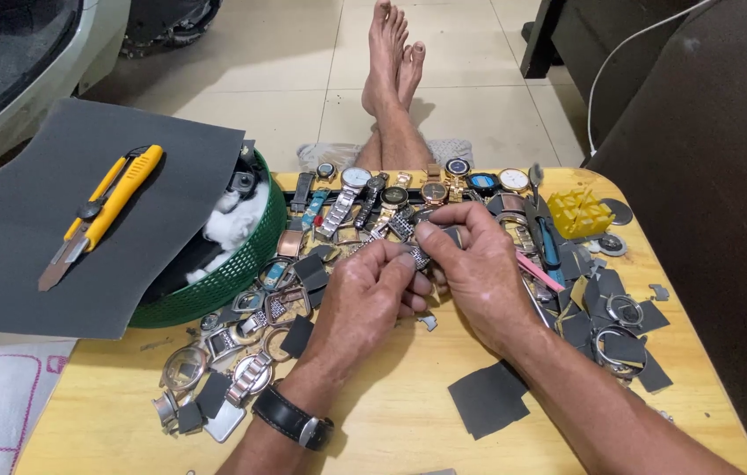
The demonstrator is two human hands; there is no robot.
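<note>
Big yellowish wooden counter (391, 422), cluttered all over. On its left, a large dark grey sheet (57, 255) lies over a green basket (233, 277), with a yellow utility knife (105, 211) resting on top. A row of wristwatches (391, 189) runs along the far edge, loose watch cases and grey scraps are scattered around, and a small yellow block (580, 214) sits off to the right. Both hands meet in the middle, above the counter. The left hand (364, 299) and right hand (479, 264) each pinch an end of a small silver watch band piece (413, 237). Its long axis runs roughly up and away from the person, lower end in the left fingers, upper end under the right thumb. Both are equally close, both closed on it
</note>
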